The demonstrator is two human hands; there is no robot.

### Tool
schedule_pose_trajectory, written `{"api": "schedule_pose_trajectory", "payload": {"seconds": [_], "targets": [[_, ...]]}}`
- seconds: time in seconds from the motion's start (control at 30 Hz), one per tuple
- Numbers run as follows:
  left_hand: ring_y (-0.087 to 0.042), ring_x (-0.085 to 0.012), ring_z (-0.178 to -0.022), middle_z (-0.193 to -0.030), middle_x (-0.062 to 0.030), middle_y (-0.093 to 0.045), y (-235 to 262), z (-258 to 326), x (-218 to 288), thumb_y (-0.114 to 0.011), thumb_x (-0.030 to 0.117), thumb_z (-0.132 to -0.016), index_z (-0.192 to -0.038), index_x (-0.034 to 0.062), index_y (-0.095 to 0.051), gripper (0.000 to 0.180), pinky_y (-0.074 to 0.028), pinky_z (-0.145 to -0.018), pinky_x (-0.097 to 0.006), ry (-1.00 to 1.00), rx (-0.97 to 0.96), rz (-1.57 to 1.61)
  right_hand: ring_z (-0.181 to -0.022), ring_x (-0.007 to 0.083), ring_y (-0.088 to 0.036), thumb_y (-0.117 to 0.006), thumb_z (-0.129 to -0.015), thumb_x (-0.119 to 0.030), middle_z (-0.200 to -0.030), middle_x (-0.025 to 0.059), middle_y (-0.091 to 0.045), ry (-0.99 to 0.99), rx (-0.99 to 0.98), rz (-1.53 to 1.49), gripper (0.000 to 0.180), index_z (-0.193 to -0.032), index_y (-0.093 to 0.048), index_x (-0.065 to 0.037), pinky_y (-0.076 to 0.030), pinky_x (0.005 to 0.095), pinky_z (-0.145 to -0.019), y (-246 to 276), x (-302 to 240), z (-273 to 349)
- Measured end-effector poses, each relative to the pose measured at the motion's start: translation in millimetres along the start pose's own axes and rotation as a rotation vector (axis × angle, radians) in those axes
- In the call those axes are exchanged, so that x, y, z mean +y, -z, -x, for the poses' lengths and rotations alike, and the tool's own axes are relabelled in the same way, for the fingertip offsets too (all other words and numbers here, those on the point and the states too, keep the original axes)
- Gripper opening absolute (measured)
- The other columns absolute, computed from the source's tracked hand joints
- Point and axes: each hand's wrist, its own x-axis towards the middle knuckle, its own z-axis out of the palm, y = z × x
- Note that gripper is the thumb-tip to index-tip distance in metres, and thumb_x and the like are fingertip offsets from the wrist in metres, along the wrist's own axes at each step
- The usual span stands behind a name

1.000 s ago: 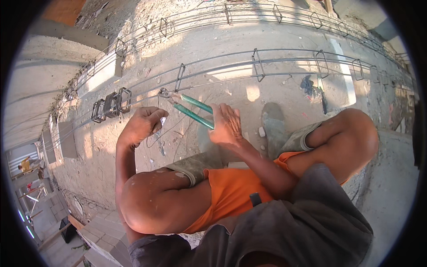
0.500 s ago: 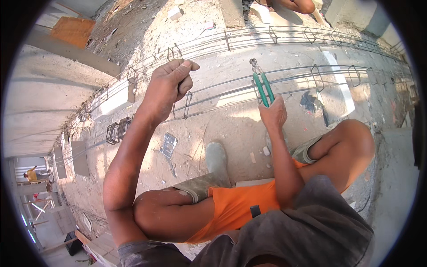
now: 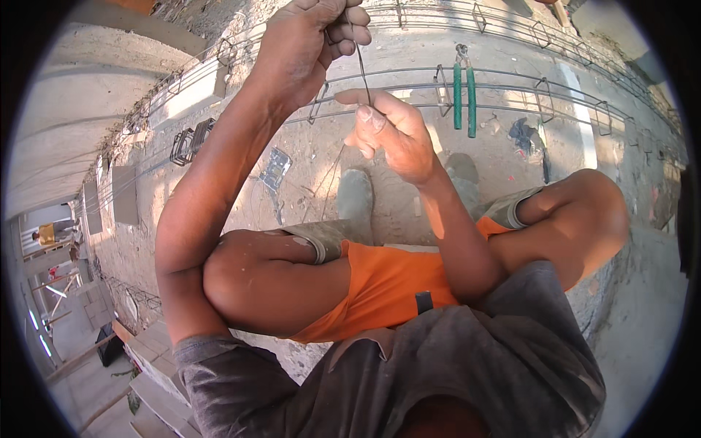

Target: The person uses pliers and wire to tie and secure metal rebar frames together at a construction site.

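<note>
My left hand (image 3: 310,47) is raised at the top of the view, its fingers closed on a thin dark wire (image 3: 362,69). From there the wire runs down to my right hand (image 3: 398,139), where thumb and forefinger pinch it. Just right of my right hand, a pair of green-handled pincers (image 3: 458,95) rests across the nearer rebar cage (image 3: 496,85), jaws pointing away from me. Neither hand touches the pincers. Part of the cage is hidden behind my hands.
A second rebar cage (image 3: 504,25) lies farther off. Bent steel stirrups (image 3: 191,142) are stacked on the left, near a crushed flat scrap (image 3: 275,169). Dark cloth-like debris (image 3: 522,135) lies at right. My boots (image 3: 355,196) stand on the dusty ground. Another person (image 3: 47,233) is far left.
My right hand has let go of the pincers, now lying on the rebar cage, and has come left to pinch the wire. My left hand has moved up and right.
</note>
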Motion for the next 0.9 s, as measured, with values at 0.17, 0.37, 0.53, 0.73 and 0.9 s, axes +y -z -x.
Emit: {"api": "schedule_pose_trajectory", "payload": {"seconds": [0.17,0.37,0.53,0.73,0.9], "targets": [[-0.062,-0.0109,-0.066,-0.073,-0.0013,-0.061,21,-8,-2,-0.049,0.023,-0.104,-0.093,0.0056,-0.059,0.023,-0.043,-0.058,-0.022,-0.270,0.251,-0.274,-0.051,0.0031,-0.030,-0.044,-0.104,-0.020,-0.063,-0.0055,-0.040,-0.340,0.049,-0.404,0.039,-0.135,-0.052,0.003,-0.026,0.0190,-0.045,21,-31,9],[-0.068,-0.0183,-0.073,-0.080,-0.0057,-0.066,109,-30,12,-0.047,0.025,-0.105,-0.105,0.0018,-0.058,0.026,-0.048,-0.067,-0.026,-0.333,0.477,-0.113,-0.051,0.0044,-0.029,-0.048,-0.103,-0.023,-0.060,-0.0048,-0.039,-0.341,-0.090,-0.038,0.041,-0.136,-0.054,0.001,-0.026,0.0215,-0.046,40,11,24],[-0.073,-0.0174,-0.081,-0.084,-0.0083,-0.073,78,-16,2,-0.044,0.028,-0.106,-0.097,0.0052,-0.058,0.028,-0.046,-0.066,-0.024,-0.139,0.381,-0.264,-0.066,0.0122,-0.055,-0.053,-0.100,-0.023,-0.082,0.0079,-0.062,-0.339,-0.141,0.225,0.046,-0.139,-0.048,0.001,-0.045,0.0267,-0.061,50,16,13],[-0.067,-0.0153,-0.095,-0.101,-0.0112,-0.073,45,-6,-46,-0.054,0.029,-0.101,-0.099,-0.0019,-0.068,0.035,-0.046,-0.085,-0.031,0.044,0.260,-0.287,-0.071,0.0143,-0.059,-0.057,-0.096,-0.012,-0.096,0.0148,-0.065,-0.150,0.201,-0.197,0.055,-0.146,-0.041,-0.001,-0.049,0.0322,-0.065,-1,-14,-34],[-0.056,-0.0101,-0.073,-0.086,-0.0078,-0.074,47,-30,-66,-0.057,0.034,-0.099,-0.099,0.0018,-0.071,0.036,-0.043,-0.071,-0.025,0.085,0.093,-0.471,-0.082,0.0302,-0.068,-0.055,-0.095,-0.013,-0.088,0.0253,-0.068,-0.010,0.392,1.111,0.031,-0.124,-0.065,-0.004,-0.051,0.0401,-0.074,12,6,-67]]}}
